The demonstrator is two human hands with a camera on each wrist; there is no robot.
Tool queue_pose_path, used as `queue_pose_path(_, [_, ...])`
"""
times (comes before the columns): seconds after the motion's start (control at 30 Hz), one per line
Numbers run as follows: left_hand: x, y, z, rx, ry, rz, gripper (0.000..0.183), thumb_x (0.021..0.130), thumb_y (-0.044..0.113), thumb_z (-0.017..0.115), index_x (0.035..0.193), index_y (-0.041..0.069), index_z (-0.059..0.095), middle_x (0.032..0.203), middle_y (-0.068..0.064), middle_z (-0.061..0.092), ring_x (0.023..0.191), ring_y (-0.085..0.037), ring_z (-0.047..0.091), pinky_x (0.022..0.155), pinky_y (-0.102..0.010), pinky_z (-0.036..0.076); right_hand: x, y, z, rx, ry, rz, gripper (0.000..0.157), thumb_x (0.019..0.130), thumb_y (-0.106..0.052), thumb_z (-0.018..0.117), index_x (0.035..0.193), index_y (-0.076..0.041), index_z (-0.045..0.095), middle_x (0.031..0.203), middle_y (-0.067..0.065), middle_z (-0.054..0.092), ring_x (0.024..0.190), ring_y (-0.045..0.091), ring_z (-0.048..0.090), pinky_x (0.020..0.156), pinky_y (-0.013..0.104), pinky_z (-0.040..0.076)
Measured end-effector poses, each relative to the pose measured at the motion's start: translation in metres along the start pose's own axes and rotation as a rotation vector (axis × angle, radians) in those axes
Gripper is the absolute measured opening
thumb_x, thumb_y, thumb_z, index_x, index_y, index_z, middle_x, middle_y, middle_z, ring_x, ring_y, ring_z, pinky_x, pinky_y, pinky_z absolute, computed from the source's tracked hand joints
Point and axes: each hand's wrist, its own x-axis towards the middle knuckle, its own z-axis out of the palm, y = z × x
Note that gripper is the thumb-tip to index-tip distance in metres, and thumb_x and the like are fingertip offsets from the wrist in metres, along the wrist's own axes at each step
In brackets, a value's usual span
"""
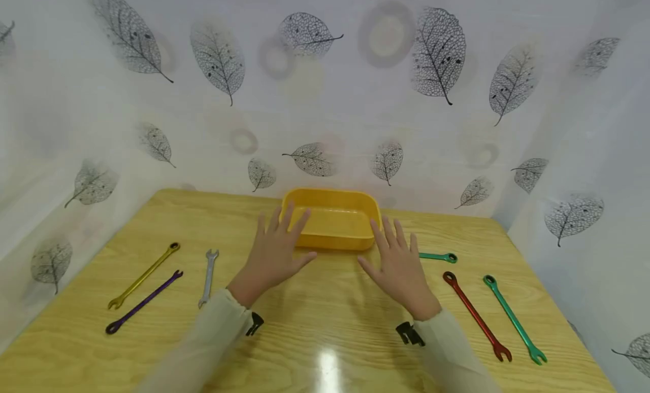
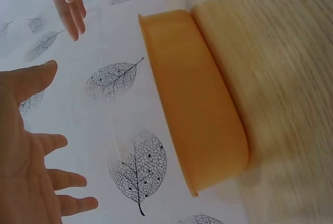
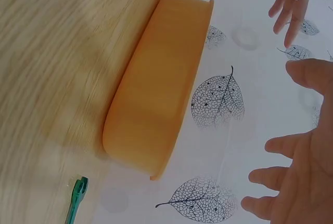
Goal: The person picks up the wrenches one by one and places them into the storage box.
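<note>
A yellow plastic tray (image 1: pixel 332 243) stands at the back of the wooden table, its outer wall facing me in both wrist views. My left hand (image 1: pixel 274 256) is held in the air before the tray's left end, fingers spread and holding nothing. Level with it, my right hand (image 1: pixel 402 270) is raised near the tray's right corner, also spread and bare. Both wrist views show a gap between the fingers and the tray. Partly hidden behind the right hand lies a green wrench (image 1: pixel 438 257).
On the left lie a gold wrench (image 1: pixel 145 275), a purple wrench (image 1: pixel 145 302) and a silver wrench (image 1: pixel 208 279). A red wrench (image 1: pixel 476 315) and a longer green wrench (image 1: pixel 514 318) lie on the right. A leaf-patterned curtain (image 1: pixel 325 116) hangs behind the table (image 1: pixel 315 308).
</note>
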Motion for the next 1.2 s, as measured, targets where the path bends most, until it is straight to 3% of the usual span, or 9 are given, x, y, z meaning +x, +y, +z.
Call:
queue_pose_path(0.33, [0.023, -0.018, -0.002, 0.046, 0.049, 0.035, 0.076, 0.086, 0.05, 0.058, 0.147, 0.017, 0.028, 0.149, -0.02, 0.031, 0.136, -0.042, 0.032, 0.107, -0.062, 0.026, 0.023, 0.003, 0.005, -0.006, 0.025, -0.035, 0.074, 0.09, -0.044, 0.055, 0.149, -0.012, 0.024, 0.154, 0.016, 0.024, 0.142, 0.039, 0.022, 0.109, 0.063, 0.021])
queue_pose_path(0.6, [0.039, -0.033, 0.001, 0.127, 0.07, 0.043, 0.071, 0.087, 0.048, 0.057, 0.145, 0.014, 0.033, 0.144, -0.019, 0.039, 0.128, -0.039, 0.042, 0.109, -0.058, 0.027, 0.043, 0.006, 0.008, -0.02, 0.051, -0.052, 0.068, 0.092, -0.041, 0.053, 0.146, -0.006, 0.03, 0.151, 0.017, 0.031, 0.139, 0.038, 0.028, 0.107, 0.061, 0.026])
queue_pose_path(0.9, [0.054, -0.046, 0.007, 0.155, 0.158, 0.058, 0.066, 0.086, 0.044, 0.06, 0.139, 0.01, 0.04, 0.135, -0.02, 0.048, 0.121, -0.037, 0.048, 0.106, -0.054, 0.033, 0.064, 0.009, 0.015, -0.048, 0.067, -0.057, 0.062, 0.094, -0.038, 0.051, 0.143, -0.005, 0.035, 0.149, 0.016, 0.036, 0.138, 0.037, 0.031, 0.109, 0.059, 0.026])
queue_pose_path(1.2, [0.065, -0.06, 0.02, 0.121, 0.116, 0.004, 0.063, 0.088, 0.04, 0.058, 0.139, 0.007, 0.041, 0.135, -0.021, 0.048, 0.122, -0.038, 0.046, 0.108, -0.053, 0.03, 0.08, 0.014, 0.028, -0.038, 0.037, -0.031, 0.06, 0.095, -0.035, 0.049, 0.144, -0.004, 0.034, 0.149, 0.017, 0.036, 0.138, 0.037, 0.031, 0.11, 0.058, 0.025])
